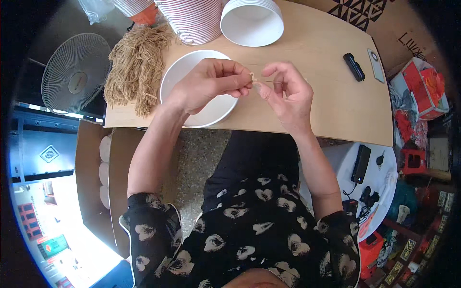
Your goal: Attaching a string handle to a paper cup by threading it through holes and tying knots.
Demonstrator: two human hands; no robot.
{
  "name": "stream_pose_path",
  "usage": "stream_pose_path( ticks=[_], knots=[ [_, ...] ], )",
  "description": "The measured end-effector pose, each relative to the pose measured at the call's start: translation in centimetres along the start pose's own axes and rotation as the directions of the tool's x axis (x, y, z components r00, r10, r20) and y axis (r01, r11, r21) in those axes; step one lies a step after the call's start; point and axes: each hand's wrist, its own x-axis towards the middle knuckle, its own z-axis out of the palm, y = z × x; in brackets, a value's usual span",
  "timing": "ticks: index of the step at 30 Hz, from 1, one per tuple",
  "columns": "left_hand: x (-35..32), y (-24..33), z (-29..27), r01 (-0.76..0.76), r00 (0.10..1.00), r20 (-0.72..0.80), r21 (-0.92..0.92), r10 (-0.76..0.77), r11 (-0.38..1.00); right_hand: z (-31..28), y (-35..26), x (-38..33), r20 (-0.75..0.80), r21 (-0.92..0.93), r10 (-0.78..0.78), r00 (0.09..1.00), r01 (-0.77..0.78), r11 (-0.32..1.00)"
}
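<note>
Over a white bowl point(211, 120), my left hand point(206, 84) pinches a short piece of thin tan cord point(252, 75) between thumb and fingertips. A small loop or knot of it sticks up at the pinch. From there a strand runs across to my right hand point(294, 98), whose curled fingers and thumb hold that side of it. The right thumb tip almost meets the left fingertips. Most of the cord is hidden by the fingers. A large bundle of the same coloured cord point(137, 67) lies on the table's left end.
Stacked white bowls point(192, 21) and a tilted white bowl point(252, 24) stand at the back of the wooden table point(336, 105). A black object point(354, 66) and a flat grey one point(376, 65) lie at right. A fan point(76, 74) and an open carton point(93, 177) are at left.
</note>
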Motion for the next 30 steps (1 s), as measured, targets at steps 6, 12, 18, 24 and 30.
stream_pose_path(
  ticks=[6, 12, 18, 24, 30],
  knots=[
    [-0.2, -0.5, -0.5, -0.010, 1.000, -0.009, -0.038, 0.010, 0.999, 0.0, -0.4, -0.2, 0.088, -0.164, -0.109, 0.990, 0.122, 0.979],
    [0.0, -0.5, -0.6, 0.002, 1.000, 0.031, -0.045, 0.000, 0.999, -0.3, -1.1, 0.0, 0.051, -0.162, -0.093, 0.994, 0.100, 0.982],
    [0.0, -0.4, -0.3, -0.013, 1.000, -0.007, -0.048, 0.013, 0.999, -1.4, -2.3, 0.3, 0.071, -0.292, -0.010, 0.997, 0.031, 0.956],
    [0.3, -0.6, -0.1, -0.042, 0.999, -0.025, 0.000, 0.042, 0.999, -2.4, -3.1, 1.2, 0.262, -0.324, -0.016, 0.965, 0.104, 0.940],
    [0.3, -0.4, 0.0, -0.028, 1.000, -0.005, 0.024, 0.028, 0.999, -2.0, -3.3, 1.3, 0.198, -0.252, -0.011, 0.980, 0.061, 0.966]
  ],
)
